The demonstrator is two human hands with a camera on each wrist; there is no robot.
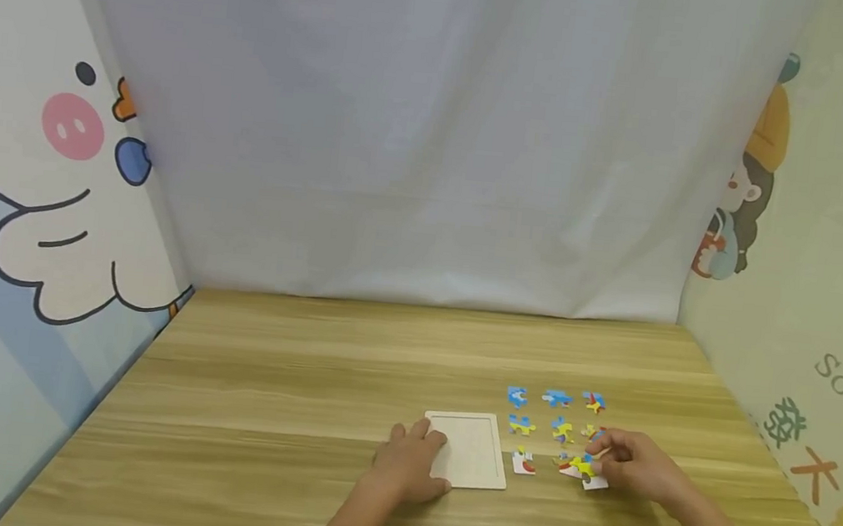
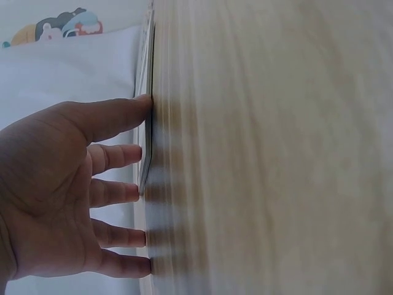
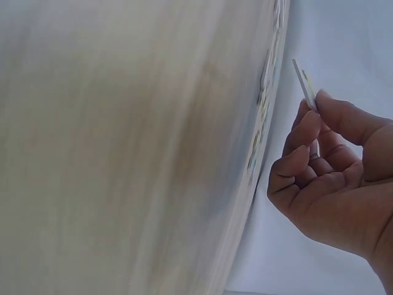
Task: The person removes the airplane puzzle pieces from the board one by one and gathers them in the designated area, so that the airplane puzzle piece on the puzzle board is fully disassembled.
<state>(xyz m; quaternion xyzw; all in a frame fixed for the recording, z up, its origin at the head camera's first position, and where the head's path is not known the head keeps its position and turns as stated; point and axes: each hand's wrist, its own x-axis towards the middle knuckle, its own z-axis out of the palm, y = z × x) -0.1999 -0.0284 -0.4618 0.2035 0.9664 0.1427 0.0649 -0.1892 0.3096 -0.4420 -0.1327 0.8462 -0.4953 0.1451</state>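
Observation:
My right hand (image 1: 643, 469) pinches a jigsaw puzzle piece (image 1: 581, 467) between thumb and fingertips, raised over the table. The piece is yellow, white and red in the head view; from the right wrist it appears edge-on as a thin pale sliver (image 3: 305, 86). Below it, other pieces are partly hidden. My left hand (image 1: 410, 464) lies at the left side of a square, pale wooden puzzle tray (image 1: 468, 451), fingers spread and fairly straight. In the left wrist view the thumb (image 2: 123, 117) meets the tray's edge (image 2: 149, 132), and the fingertips reach down to the tray and tabletop.
Several loose puzzle pieces lie in rough rows right of the tray, among them a blue piece (image 1: 557, 398), a yellow-blue piece (image 1: 561, 430) and a white-red piece (image 1: 523, 462). A white curtain (image 1: 432, 147) hangs behind the wooden table (image 1: 269, 367); printed panels (image 1: 807, 246) flank it.

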